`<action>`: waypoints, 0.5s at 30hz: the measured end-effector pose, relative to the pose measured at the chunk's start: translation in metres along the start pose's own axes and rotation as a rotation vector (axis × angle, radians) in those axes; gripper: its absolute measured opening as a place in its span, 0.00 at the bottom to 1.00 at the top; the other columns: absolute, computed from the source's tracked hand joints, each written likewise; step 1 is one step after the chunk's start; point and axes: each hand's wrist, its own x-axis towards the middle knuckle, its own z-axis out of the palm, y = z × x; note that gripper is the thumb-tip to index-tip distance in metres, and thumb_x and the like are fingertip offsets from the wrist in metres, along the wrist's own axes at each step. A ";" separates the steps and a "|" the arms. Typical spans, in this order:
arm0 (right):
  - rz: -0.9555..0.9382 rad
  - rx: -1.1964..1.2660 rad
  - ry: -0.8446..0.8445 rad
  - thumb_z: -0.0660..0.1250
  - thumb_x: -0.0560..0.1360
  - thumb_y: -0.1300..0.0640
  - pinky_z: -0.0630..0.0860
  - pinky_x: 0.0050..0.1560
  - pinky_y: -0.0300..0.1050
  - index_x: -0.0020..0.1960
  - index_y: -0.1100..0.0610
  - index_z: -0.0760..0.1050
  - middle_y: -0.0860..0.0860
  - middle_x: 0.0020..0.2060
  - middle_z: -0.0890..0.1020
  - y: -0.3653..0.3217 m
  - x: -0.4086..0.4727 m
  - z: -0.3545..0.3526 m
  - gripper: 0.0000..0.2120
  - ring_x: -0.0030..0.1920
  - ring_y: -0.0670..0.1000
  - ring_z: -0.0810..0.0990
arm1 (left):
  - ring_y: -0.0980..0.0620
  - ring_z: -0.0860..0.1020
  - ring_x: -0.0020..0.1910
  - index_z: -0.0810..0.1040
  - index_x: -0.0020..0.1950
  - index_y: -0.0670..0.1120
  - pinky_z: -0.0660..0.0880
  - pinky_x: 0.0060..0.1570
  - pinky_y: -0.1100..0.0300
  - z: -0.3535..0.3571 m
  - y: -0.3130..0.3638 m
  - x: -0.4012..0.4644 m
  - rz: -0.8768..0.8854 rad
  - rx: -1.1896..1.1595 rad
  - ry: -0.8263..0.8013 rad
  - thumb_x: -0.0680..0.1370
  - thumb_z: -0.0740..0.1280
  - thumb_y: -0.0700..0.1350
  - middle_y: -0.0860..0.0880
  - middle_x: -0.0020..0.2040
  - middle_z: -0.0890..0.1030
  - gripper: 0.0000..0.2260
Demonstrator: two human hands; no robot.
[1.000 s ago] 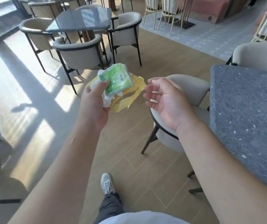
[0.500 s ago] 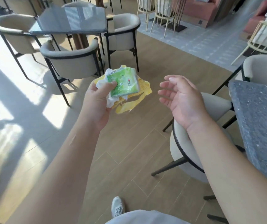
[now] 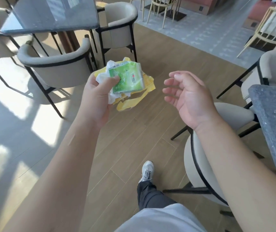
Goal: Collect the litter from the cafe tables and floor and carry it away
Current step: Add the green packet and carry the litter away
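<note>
Litter is bunched in the left hand: a green packet on top under the thumb, crumpled white tissue beneath it, torn yellow wrapper hanging below and toward the right hand. Fingers of the left hand are curled round the bundle, which is held above the wooden floor. The right hand is released, palm turned inward, fingers loosely bent, holding nothing, just beside the bundle and apart from it. Judged: carrying stage; the dangling yellow piece looks least secure, and the free right hand is nearest to steady it
</note>
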 end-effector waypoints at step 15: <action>0.009 0.081 0.068 0.63 0.77 0.58 0.77 0.38 0.43 0.49 0.55 0.78 0.52 0.42 0.81 -0.044 0.294 -0.052 0.06 0.40 0.50 0.81 | 0.42 0.85 0.56 0.73 0.62 0.44 0.83 0.50 0.44 0.129 -0.011 0.300 -0.031 0.118 -0.071 0.79 0.67 0.38 0.44 0.57 0.85 0.13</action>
